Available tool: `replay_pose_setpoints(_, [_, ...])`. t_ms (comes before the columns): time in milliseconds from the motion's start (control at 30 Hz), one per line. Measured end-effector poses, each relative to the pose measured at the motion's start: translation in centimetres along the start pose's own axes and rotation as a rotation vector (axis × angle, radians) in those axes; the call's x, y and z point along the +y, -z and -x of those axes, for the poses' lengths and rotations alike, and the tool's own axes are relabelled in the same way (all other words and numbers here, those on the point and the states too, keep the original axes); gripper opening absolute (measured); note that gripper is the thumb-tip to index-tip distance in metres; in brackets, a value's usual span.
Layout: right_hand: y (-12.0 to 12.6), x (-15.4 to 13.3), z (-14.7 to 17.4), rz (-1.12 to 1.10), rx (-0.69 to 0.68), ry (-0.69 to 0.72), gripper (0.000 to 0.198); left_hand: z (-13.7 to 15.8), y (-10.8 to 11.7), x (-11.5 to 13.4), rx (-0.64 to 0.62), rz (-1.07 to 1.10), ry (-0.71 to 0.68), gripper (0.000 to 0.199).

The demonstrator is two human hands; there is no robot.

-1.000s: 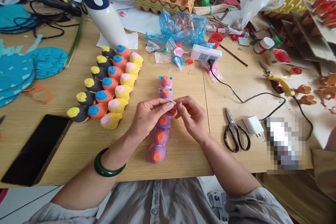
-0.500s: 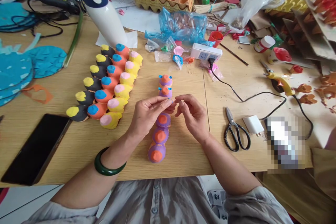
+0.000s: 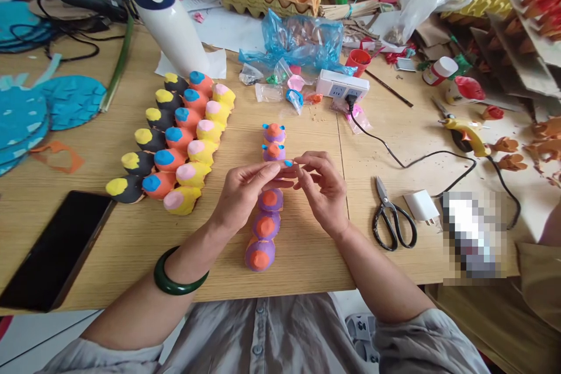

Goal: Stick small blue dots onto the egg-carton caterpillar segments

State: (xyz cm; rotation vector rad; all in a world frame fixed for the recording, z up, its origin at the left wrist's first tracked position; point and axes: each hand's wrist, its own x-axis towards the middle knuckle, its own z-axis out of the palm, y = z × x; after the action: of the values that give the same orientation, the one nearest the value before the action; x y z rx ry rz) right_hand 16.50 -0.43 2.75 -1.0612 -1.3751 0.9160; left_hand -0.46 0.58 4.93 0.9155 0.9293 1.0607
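Note:
A small blue clay piece point(image 3: 288, 163) rests at the fingertips of my left hand point(image 3: 241, 193), whose thumb and fingers are pressed together. My right hand point(image 3: 323, 187) is curled, its thumb and index tips closed at the right edge of that piece. Both hands hover over a row of purple egg-carton cups point(image 3: 266, 226) topped with orange clay; they hide its middle. The two far purple cups point(image 3: 274, 132) bear small blue bits on their sides. To the left lie rows of black, orange and yellow cups point(image 3: 169, 160) with yellow, blue and pink tops.
Black-handled scissors point(image 3: 393, 219), a white charger point(image 3: 421, 206) and a yellow glue gun point(image 3: 467, 134) lie rightward. A power strip point(image 3: 342, 87) trails a cable. A tall white bottle point(image 3: 170, 26) stands behind the cups; a phone point(image 3: 59, 248) lies at left. Another person's sleeve point(image 3: 541, 280) shows.
The blue clay piece now shows plainly at my left fingertips, where it was mostly hidden before. My right fingers have closed in on it. The whole view has shifted slightly.

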Motion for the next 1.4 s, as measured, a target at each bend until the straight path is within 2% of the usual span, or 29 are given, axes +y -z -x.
replay_pose_setpoints(133, [0.07,0.00,0.00,0.076,0.048,0.101,0.014,0.30,-0.16,0.13,-0.048,0.020,0.011,0.026])
replay_pose_setpoints(367, [-0.03,0.19,0.02,0.208,0.074,0.226,0.012,0.78,-0.27,0.42,-0.058,-0.251,-0.080,0.032])
replay_pose_setpoints(567, [-0.14,0.03,0.00,0.243,0.092,0.331,0.012,0.62,-0.13,0.14,-0.062,-0.233,-0.083,0.038])
replay_pose_setpoints(700, [-0.17,0.04,0.21,0.207,0.081,0.244,0.006,0.56,-0.15,0.04,-0.023,-0.231,-0.147,0.040])
replay_pose_setpoints(833, [-0.33,0.52,0.30,0.020,0.096,0.084,0.003,0.45,-0.19,-0.04,0.032,-0.249,-0.206,0.035])
replay_pose_setpoints(967, [-0.40,0.51,0.20,-0.078,0.014,-0.037,0.010,0.25,-0.03,-0.19,0.089,-0.298,-0.232,0.032])
replay_pose_setpoints(1100, [-0.31,0.15,0.20,-0.055,-0.028,-0.091,0.020,0.06,0.02,-0.21,0.079,-0.318,-0.226,0.026])
replay_pose_setpoints(1300, [-0.29,0.15,0.30,-0.063,-0.088,-0.107,0.026,-0.18,0.05,-0.34,0.113,-0.438,-0.371,0.017])
replay_pose_setpoints(1400, [-0.30,0.12,0.23,-0.125,-0.083,-0.156,0.032,-0.15,0.13,-0.36,0.157,-0.464,-0.380,0.020])
